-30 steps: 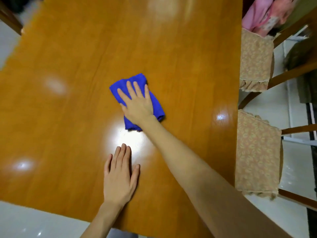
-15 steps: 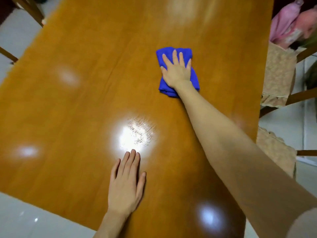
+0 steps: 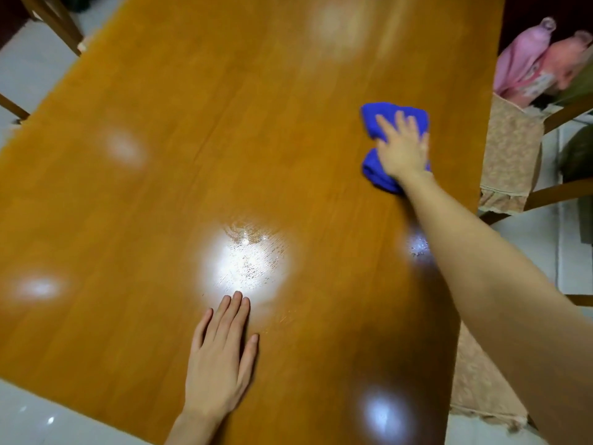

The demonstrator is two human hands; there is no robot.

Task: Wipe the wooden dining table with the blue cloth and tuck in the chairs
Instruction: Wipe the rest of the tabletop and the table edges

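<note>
The blue cloth [image 3: 378, 123], bunched and folded, is being pressed flat against the wooden desk [image 3: 224, 139] at about two o'clock in the view, close to the desk's right edge but not over it. It is being covered by the right hand [image 3: 402, 149], whose fingers [image 3: 399, 120] are being held spread and extended over the fabric rather than curled around it; the palm is lying on the middle of the cloth, with blue folds showing at the far side and at the near left of the wrist. The right forearm is being stretched diagonally from five o'clock towards the cloth, and its outline is slightly blurred.

The left hand [image 3: 221, 361] is being laid palm down, released and grasping nothing, on the bare desk at about six o'clock, well apart from the cloth. Just beyond its fingertips a bright reflection of a lamp is being shown on the glossy surface, with fine streaks visible inside it; fainter reflections are being scattered at nine, twelve and five o'clock.

Along the right edge of the desk, at three o'clock, a chair [image 3: 510, 155] with a beige patterned seat cover is being shown, set apart from the desk. Pink fabric [image 3: 519, 65] is lying beyond it at one o'clock. Part of another chair frame [image 3: 54, 20] is being shown at eleven o'clock on the pale floor [image 3: 29, 59].
</note>
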